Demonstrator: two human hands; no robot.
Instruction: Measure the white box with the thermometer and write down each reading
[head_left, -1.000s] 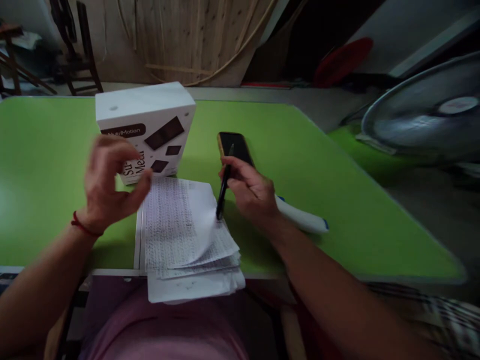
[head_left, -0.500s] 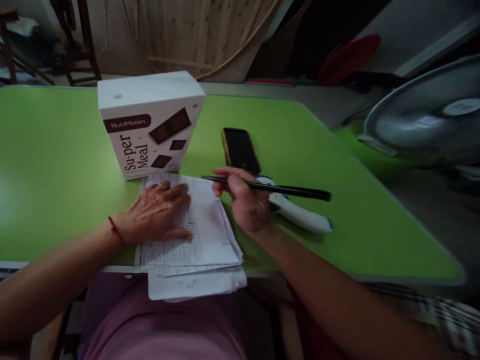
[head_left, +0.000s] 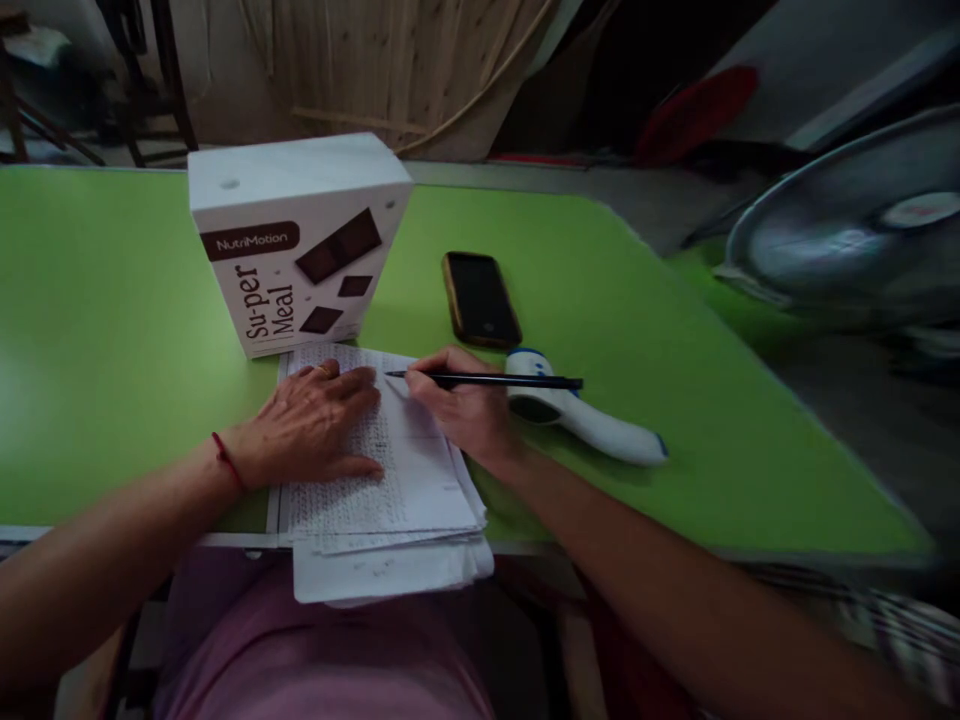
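1. The left hand (head_left: 319,425) lies palm down on a stack of papers (head_left: 424,480), laid out flat with the thumb spread apart from the fingers; it presses on the top sheet and grips nothing. A red cord (head_left: 225,460) circles that wrist.
2. The right hand (head_left: 469,410) is closed around a slim black pen (head_left: 517,380), pinching it near its point. The point is over the upper part of the top sheet; whether it touches cannot be made out.
3. The papers, their left side dense with handwriting, lie on a green worktop (head_left: 112,400), their lower end jutting past its near edge.
4. Just beyond the papers, a white "NutriMotion" box (head_left: 322,230) stands upright.
5. Right of the box lies a dark-screened phone (head_left: 481,300); nearer, beside the right hand, is a white-and-blue handheld device (head_left: 615,435).
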